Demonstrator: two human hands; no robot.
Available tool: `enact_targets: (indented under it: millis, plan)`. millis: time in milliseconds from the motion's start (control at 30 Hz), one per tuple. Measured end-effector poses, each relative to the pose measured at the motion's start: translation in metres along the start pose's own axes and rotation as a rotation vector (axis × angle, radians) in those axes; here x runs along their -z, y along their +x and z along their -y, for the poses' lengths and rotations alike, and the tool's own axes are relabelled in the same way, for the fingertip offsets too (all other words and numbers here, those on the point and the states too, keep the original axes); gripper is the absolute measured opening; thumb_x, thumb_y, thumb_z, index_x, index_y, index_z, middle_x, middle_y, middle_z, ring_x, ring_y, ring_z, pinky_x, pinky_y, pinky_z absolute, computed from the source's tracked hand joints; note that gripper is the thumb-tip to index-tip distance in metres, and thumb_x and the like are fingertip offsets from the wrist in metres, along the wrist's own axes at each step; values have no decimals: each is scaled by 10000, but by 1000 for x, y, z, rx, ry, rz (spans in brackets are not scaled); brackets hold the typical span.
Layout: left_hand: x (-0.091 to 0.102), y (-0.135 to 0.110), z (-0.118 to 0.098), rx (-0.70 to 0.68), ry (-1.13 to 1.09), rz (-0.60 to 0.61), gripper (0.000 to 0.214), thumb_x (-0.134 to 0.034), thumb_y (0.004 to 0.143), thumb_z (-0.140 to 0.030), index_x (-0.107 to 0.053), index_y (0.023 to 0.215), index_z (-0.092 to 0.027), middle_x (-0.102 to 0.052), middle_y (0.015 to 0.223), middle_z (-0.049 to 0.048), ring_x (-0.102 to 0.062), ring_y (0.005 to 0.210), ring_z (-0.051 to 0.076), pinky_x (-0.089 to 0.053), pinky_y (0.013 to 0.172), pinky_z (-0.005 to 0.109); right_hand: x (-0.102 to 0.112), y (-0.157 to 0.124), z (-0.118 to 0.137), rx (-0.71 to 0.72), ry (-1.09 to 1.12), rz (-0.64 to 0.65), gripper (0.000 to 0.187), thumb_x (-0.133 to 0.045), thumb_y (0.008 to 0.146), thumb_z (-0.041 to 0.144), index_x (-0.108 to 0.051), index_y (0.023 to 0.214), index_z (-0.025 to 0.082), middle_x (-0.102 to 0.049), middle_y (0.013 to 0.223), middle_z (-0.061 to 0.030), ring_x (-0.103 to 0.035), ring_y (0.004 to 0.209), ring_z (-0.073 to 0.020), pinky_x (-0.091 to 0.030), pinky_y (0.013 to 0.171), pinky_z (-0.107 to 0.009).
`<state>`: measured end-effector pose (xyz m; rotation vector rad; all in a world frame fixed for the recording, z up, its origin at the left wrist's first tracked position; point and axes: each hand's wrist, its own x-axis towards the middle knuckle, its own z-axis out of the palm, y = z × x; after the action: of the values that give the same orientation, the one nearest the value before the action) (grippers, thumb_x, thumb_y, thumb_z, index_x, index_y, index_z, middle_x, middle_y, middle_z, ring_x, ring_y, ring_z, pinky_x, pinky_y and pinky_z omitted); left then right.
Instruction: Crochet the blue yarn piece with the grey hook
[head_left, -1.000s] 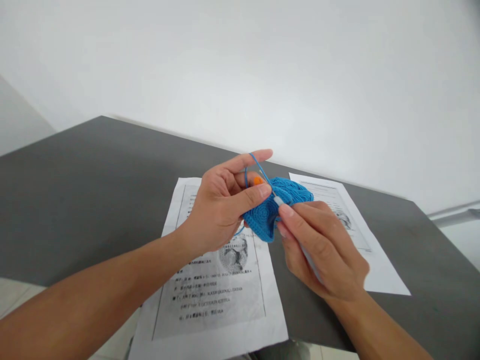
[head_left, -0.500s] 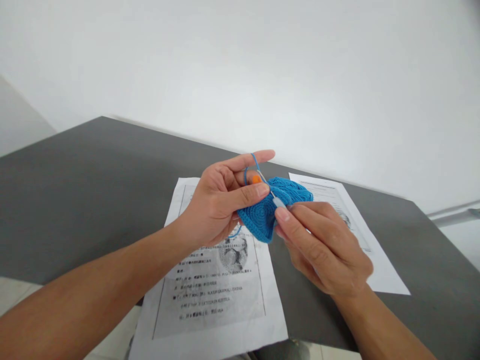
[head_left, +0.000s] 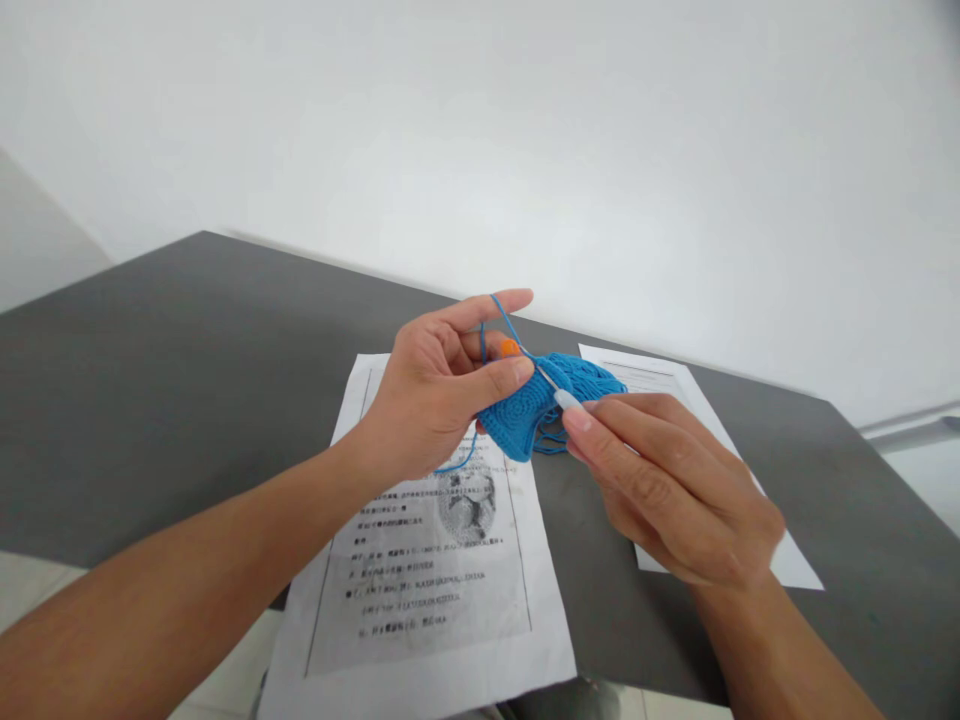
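My left hand (head_left: 442, 390) pinches a blue crochet piece (head_left: 516, 418) between thumb and fingers, its index finger stretched out. Blue yarn (head_left: 507, 318) loops over that index finger and runs down to the work. A small orange item (head_left: 511, 347) shows by the left middle fingertip; its kind is unclear. In my right hand (head_left: 667, 475) is a crochet hook (head_left: 566, 400) with a pale grip, its metal shaft at the upper edge of the piece. Behind the piece lies a bundle of blue yarn (head_left: 589, 378).
A printed sheet (head_left: 427, 640) with text and a picture lies beneath the hands and overhangs the front edge of the dark table (head_left: 187, 400). Another printed sheet (head_left: 780, 555) lies at the right, partly behind my right hand. A white wall (head_left: 480, 150) rises behind the table.
My right hand and the hook have moved right and slightly back from my left thumb. My left hand has shifted slightly left and up, and more of the yarn bundle shows below.
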<state>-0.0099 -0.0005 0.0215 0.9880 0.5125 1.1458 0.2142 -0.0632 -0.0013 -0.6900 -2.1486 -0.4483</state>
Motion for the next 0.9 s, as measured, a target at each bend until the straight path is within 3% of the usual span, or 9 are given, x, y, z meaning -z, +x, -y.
enact_targets:
  millis: [133,333,500,667,800,900]
  plan:
    - [0,0,1,-28,28,-24,623,-930,726,-114,-736,1317,-123,-741,762,-15,-635,556,97,-494,497,204,4,3,1,82,-83,42,570,-705,973,47,-647,1526,172,-819,1107,-124,-770,991,-290,-691,761,-459]
    - [0,2,2,-56,126,-69,595,-891,738,-125,-745,1315,-136,-750,775,-6,-640,547,108,-507,495,220,10,14,5,202,-174,119,360,-651,972,13,-735,1321,-2,-812,1043,-191,-756,973,-307,-689,749,-446]
    - [3,5,-1,-137,369,-73,577,-842,739,-96,-766,1311,-117,-738,751,-5,-623,570,107,-482,518,208,14,19,10,179,-230,218,356,-597,1008,29,-731,1337,53,-818,1041,-176,-753,955,-302,-658,668,-416]
    - [13,9,-2,-201,622,50,620,-769,803,-117,-731,1423,-112,-741,812,21,-619,607,116,-469,542,214,15,20,10,171,-186,237,355,-613,1013,37,-719,1349,80,-821,1021,-148,-741,916,-280,-656,665,-409]
    - [20,10,-3,-207,719,144,640,-749,831,-132,-711,1470,-117,-719,834,26,-608,628,114,-437,547,212,17,20,8,96,-62,173,421,-703,955,2,-718,1367,89,-817,981,-133,-746,846,-258,-666,649,-406]
    - [22,10,-5,-198,737,204,601,-729,849,-130,-728,1449,-122,-704,828,23,-590,630,112,-428,554,210,19,21,6,-6,25,108,480,-765,924,14,-747,1374,181,-841,982,-104,-794,819,-254,-701,673,-407]
